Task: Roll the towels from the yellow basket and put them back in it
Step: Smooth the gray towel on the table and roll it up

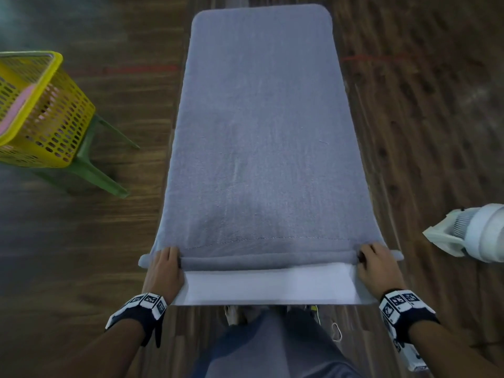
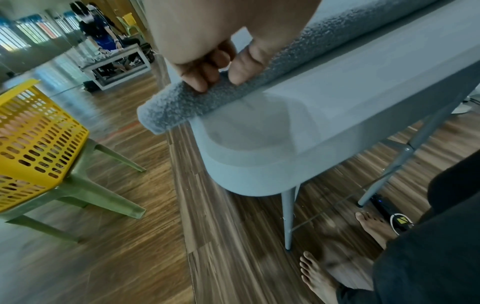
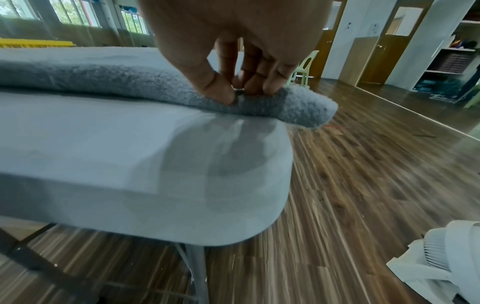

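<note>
Looking left first, you see the basket (image 1: 41, 110) cut off by the frame edge, sitting on a green stool (image 1: 90, 170) well apart from the table (image 1: 267, 287); something pink shows through its mesh, too blurred to name. Your left hand (image 1: 166, 268) pinches the left end of the towel (image 1: 261, 132) where its near edge is rolled into a thin tube; in the left wrist view the thumb and fingers (image 2: 200, 80) curl round that roll. The rest of the towel lies flat along the table, covering it to the far end and overhanging both sides, so most of the tabletop is hidden. Your right hand (image 1: 379, 266) grips the right end of the roll the same way, thumb and fingers (image 3: 221, 90) closed on it. Both wrists wear bands (image 1: 148, 302) with black-and-white square markers; no writing is legible. At the far right a white fan (image 1: 474, 233) stands on the floor (image 1: 425, 132), partly out of frame.
</note>
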The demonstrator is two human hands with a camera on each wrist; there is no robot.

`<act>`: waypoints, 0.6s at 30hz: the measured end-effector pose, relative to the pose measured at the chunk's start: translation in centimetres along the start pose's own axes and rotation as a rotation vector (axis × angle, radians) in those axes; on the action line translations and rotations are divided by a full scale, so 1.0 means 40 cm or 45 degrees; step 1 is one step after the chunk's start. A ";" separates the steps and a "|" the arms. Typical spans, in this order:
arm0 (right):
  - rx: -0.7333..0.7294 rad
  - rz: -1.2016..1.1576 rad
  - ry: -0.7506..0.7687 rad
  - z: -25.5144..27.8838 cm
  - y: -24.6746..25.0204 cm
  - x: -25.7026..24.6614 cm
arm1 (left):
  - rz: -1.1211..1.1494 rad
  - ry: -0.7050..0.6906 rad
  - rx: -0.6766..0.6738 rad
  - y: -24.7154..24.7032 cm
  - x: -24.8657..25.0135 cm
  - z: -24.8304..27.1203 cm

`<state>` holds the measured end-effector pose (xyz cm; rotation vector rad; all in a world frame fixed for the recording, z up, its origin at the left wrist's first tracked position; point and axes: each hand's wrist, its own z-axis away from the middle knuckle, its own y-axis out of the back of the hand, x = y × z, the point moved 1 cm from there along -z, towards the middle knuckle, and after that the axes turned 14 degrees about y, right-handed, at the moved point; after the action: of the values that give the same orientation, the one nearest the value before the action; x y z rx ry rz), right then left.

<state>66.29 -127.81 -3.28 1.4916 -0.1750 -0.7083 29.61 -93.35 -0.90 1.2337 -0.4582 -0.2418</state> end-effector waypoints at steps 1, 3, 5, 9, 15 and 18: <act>-0.011 -0.028 0.006 0.000 -0.005 0.002 | 0.011 -0.029 0.002 -0.006 0.001 0.005; 0.005 -0.051 0.008 -0.001 -0.011 0.005 | 0.006 -0.034 0.025 -0.014 -0.005 0.008; 0.022 -0.108 -0.048 -0.003 -0.009 0.012 | 0.011 -0.001 0.015 -0.017 -0.013 0.002; 0.065 -0.022 -0.088 -0.031 0.011 0.005 | -0.009 -0.043 0.010 -0.010 -0.024 -0.027; 0.088 0.111 -0.209 -0.105 0.014 0.016 | -0.073 0.028 0.022 0.013 0.007 -0.096; 0.196 0.122 -0.036 -0.107 0.000 0.012 | -0.136 -0.024 0.143 0.009 0.014 -0.095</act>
<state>68.88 -124.45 -3.89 1.6087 -0.3263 -0.6507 31.82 -90.23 -1.41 1.3687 -0.4274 -0.3225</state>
